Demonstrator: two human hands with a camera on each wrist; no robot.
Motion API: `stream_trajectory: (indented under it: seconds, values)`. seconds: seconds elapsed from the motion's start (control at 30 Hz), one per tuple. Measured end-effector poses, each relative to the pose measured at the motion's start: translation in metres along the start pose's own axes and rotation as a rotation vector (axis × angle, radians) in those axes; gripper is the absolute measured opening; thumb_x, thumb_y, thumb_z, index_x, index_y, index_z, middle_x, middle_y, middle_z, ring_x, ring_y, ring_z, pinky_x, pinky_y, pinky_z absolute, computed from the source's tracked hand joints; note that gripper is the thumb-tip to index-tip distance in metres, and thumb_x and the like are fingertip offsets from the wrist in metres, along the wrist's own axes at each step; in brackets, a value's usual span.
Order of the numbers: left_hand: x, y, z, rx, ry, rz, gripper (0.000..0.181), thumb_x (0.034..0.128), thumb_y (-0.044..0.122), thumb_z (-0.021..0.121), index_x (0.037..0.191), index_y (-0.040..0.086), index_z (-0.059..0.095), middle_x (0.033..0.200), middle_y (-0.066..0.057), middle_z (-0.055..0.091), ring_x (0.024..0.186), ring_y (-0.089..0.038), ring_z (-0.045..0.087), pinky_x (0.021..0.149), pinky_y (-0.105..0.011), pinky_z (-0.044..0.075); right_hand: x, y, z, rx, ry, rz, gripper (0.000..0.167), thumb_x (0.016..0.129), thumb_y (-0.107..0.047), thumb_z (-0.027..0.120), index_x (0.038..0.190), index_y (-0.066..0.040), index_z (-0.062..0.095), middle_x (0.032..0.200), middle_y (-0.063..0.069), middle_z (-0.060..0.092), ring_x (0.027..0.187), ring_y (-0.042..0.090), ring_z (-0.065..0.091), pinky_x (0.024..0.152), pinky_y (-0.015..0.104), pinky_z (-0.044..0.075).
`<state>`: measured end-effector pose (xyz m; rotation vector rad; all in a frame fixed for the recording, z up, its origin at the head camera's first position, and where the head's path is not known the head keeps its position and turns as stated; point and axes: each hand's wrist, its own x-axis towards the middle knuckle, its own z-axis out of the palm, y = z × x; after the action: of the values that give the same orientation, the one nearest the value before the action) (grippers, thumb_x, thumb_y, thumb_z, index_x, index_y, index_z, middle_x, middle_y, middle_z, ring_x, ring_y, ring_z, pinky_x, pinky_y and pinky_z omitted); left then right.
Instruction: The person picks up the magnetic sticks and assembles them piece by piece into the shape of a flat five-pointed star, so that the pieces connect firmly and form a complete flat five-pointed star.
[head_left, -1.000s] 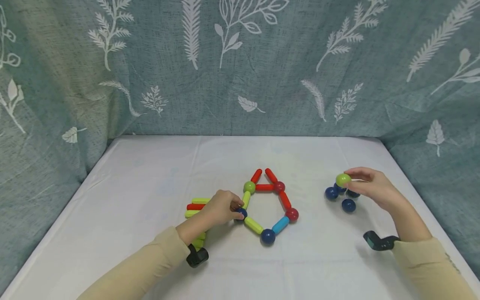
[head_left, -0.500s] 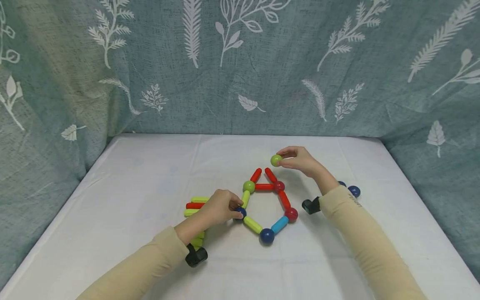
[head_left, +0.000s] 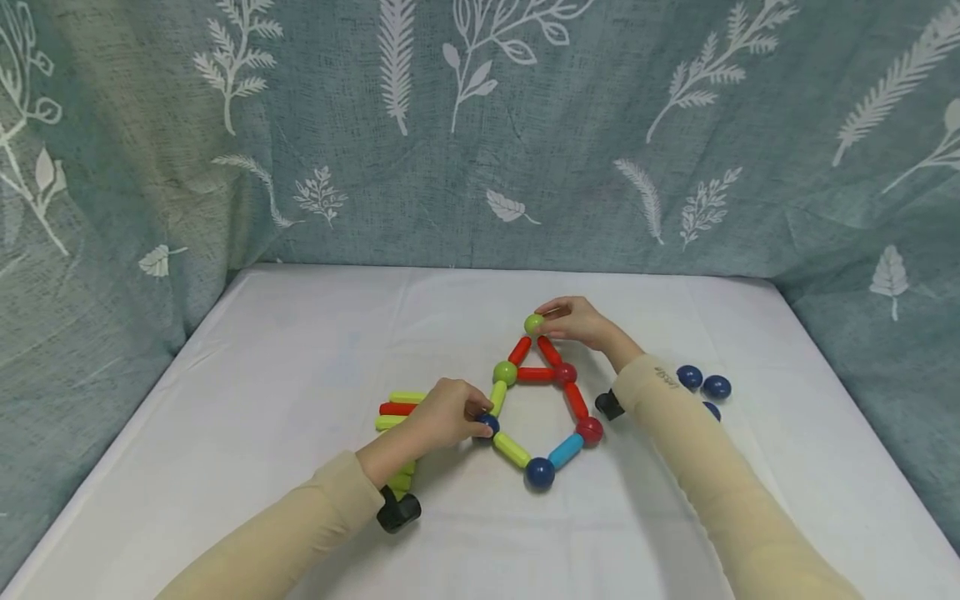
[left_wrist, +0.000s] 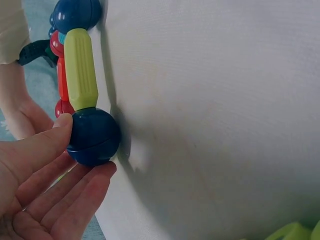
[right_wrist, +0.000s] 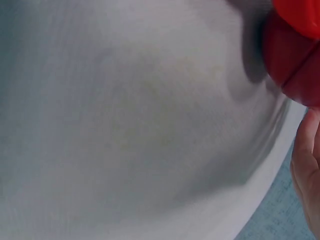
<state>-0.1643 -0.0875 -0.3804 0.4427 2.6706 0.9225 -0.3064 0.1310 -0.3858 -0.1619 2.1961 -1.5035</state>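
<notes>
Ball in green (head_left: pixel 532 324), in the head view, pinched by the right hand (head_left: pixel 576 322) just beyond two red sticks (head_left: pixel 520 350) (contact hard to tell). Blue ball (head_left: pixel 492 422) joined to lime stick (head_left: pixel 512 451), gripped by the left hand (head_left: pixel 448 412). Left wrist: thumb (left_wrist: pixel 61 127) and fingertips (left_wrist: pixel 106 171) around that ball, second blue ball (left_wrist: pixel 77 14) at the stick's far end. Right wrist: red ball (right_wrist: pixel 294 65) just beside cut-off fingers (right_wrist: pixel 304 147), hold unseen.

The left hand (head_left: pixel 448 412) holds a pinch while the right hand (head_left: pixel 581 323), farther forward, pinches too.
</notes>
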Motion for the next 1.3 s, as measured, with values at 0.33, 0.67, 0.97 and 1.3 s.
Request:
stream_trajectory:
  seconds: [0.33,0.67,0.97,1.3]
  values:
    - [0.001,-0.002,0.001,0.002,0.002,-0.001,0.03,0.0742,0.011,0.076,0.102,0.001,0.068,0.088,-0.006,0.069,0.081,-0.014,0.063,0.073,-0.027,0.051,0.005,0.002,0.004,-0.102,0.013,0.001,0.039,0.085,-0.009,0.064,0.12,0.003,0.054,0.12,0.019,0.053,0.102,0.023,0.054,0.087,0.032,0.047]
    - [0.001,-0.003,0.002,0.009,0.007,0.003,0.031,0.0739,0.011,0.076,0.102,0.0,0.068,0.088,-0.006,0.069,0.08,-0.013,0.063,0.072,-0.026,0.051,-0.005,0.001,-0.007,-0.08,0.008,-0.011,0.042,0.087,-0.015,0.062,0.124,0.0,0.052,0.126,0.017,0.05,0.11,0.027,0.051,0.092,0.035,0.044]
    - [0.0,-0.002,0.002,-0.007,0.003,-0.022,0.031,0.0737,0.01,0.076,0.102,0.0,0.068,0.088,-0.006,0.069,0.08,-0.013,0.063,0.072,-0.026,0.051,-0.066,0.007,-0.028,-0.089,0.027,-0.128,0.041,0.087,-0.017,0.063,0.122,0.001,0.052,0.125,0.018,0.051,0.112,0.029,0.051,0.094,0.041,0.042]
    - [0.0,-0.001,0.001,-0.01,0.004,-0.039,0.032,0.0744,0.012,0.076,0.104,0.002,0.068,0.089,-0.005,0.068,0.081,-0.013,0.061,0.07,-0.026,0.051,-0.117,0.047,-0.012,-0.244,-0.088,-0.102,0.031,0.081,-0.017,0.069,0.105,0.002,0.062,0.095,0.01,0.065,0.081,0.02,0.061,0.074,0.032,0.051]
